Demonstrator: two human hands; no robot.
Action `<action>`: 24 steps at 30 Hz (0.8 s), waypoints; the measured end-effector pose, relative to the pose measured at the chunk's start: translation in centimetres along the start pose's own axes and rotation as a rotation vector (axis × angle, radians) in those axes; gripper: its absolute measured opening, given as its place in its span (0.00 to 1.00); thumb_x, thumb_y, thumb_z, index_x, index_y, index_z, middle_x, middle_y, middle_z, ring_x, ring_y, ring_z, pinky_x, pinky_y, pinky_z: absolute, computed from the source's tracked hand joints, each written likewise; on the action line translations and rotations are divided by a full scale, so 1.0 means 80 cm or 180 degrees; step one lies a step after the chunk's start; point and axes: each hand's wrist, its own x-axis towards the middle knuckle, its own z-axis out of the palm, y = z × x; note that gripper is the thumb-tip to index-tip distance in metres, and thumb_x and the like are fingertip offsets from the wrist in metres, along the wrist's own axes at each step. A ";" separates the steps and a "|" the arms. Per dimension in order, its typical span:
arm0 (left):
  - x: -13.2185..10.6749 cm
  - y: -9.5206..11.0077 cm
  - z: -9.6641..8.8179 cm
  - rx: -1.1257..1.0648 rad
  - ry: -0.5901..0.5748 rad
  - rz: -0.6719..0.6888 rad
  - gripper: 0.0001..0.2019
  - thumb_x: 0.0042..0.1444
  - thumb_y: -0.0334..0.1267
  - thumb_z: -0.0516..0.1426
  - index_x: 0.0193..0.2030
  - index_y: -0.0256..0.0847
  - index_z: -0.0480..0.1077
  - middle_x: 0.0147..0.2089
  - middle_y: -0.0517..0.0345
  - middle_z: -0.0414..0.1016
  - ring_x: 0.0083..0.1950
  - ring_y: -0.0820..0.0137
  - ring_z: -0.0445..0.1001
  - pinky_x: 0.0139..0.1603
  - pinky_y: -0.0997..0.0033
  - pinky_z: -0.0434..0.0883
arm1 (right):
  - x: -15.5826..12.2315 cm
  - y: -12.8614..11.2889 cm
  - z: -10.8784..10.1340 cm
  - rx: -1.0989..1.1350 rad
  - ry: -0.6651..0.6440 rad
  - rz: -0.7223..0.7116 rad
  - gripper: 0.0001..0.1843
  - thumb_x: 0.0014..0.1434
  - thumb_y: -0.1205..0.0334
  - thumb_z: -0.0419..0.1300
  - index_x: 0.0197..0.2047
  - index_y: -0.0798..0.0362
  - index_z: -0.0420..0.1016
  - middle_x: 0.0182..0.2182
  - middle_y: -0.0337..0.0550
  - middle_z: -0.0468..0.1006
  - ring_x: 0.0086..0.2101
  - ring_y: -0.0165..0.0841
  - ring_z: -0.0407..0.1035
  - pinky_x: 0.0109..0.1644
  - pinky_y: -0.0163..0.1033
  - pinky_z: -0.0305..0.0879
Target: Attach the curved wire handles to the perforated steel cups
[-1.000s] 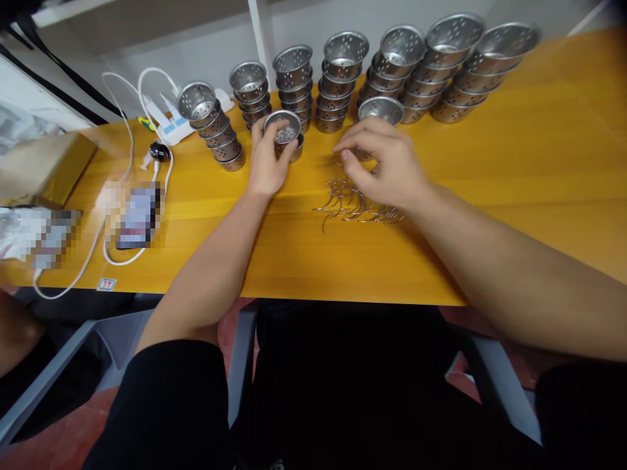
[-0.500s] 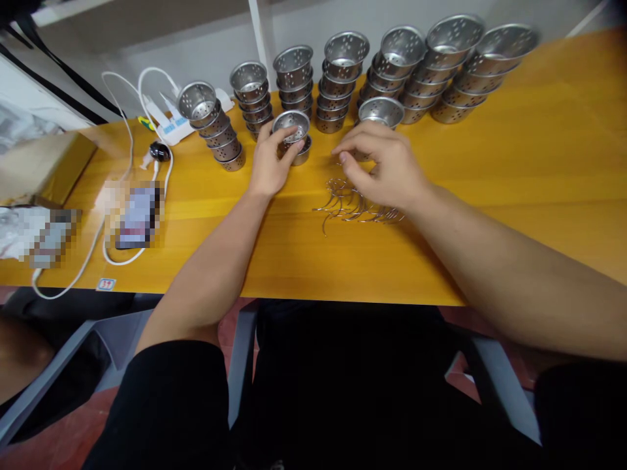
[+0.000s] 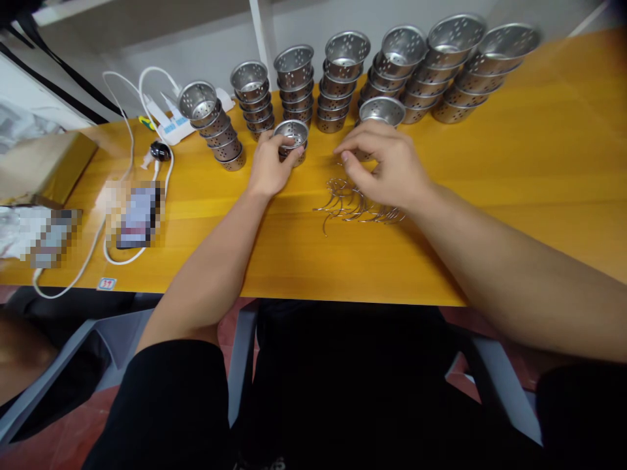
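Observation:
My left hand (image 3: 270, 164) grips a small perforated metal cup (image 3: 294, 130) by its rim, thumb at the near side and fingers at the left. This cup sits in another one, whose lower wall shows just beneath it. My right hand (image 3: 385, 162) is held in a pinch above a loose pile of thin curved metal wires (image 3: 360, 207). Whatever lies between its fingertips is too small to make out. Directly behind that hand stands another perforated cup (image 3: 382, 111), partly hidden by the fingers.
Several stacks of perforated cups (image 3: 347, 65) line the back of the wooden table (image 3: 313, 261). To the left are a white power strip (image 3: 177, 129), cables, a blurred phone (image 3: 139, 217) and a cardboard box (image 3: 46, 166). Another person's arm (image 3: 24, 356) shows at lower left.
My left hand has pushed its cup down, so it sits deeper in the cup below. My right hand has hardly moved.

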 end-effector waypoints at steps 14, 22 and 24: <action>-0.003 -0.010 -0.020 0.0018 0.0255 -0.0614 0.25 0.77 0.45 0.75 0.71 0.49 0.71 0.77 0.38 0.81 0.85 0.40 0.79 1.00 0.32 0.64 | 0.000 0.003 0.000 0.0040 0.0048 -0.0005 0.29 0.87 0.37 0.59 0.80 0.32 0.87 0.65 0.55 0.92 0.67 0.69 0.83 0.72 0.78 0.79; -0.013 0.034 -0.030 -0.0011 0.0127 -0.0207 0.39 0.65 0.47 0.81 0.77 0.55 0.72 0.97 0.45 0.59 1.04 0.42 0.45 1.08 0.37 0.44 | -0.002 0.013 -0.003 -0.0144 0.0608 -0.0175 0.23 0.88 0.51 0.57 0.76 0.34 0.87 0.68 0.57 0.87 0.70 0.62 0.80 0.78 0.70 0.77; -0.012 0.034 -0.029 -0.0032 -0.0022 -0.0122 0.35 0.64 0.47 0.80 0.74 0.58 0.76 0.94 0.48 0.65 1.03 0.41 0.48 1.08 0.35 0.44 | -0.003 0.024 -0.008 -0.0106 0.1288 -0.0187 0.22 0.87 0.55 0.56 0.72 0.40 0.87 0.67 0.62 0.85 0.71 0.60 0.78 0.79 0.68 0.76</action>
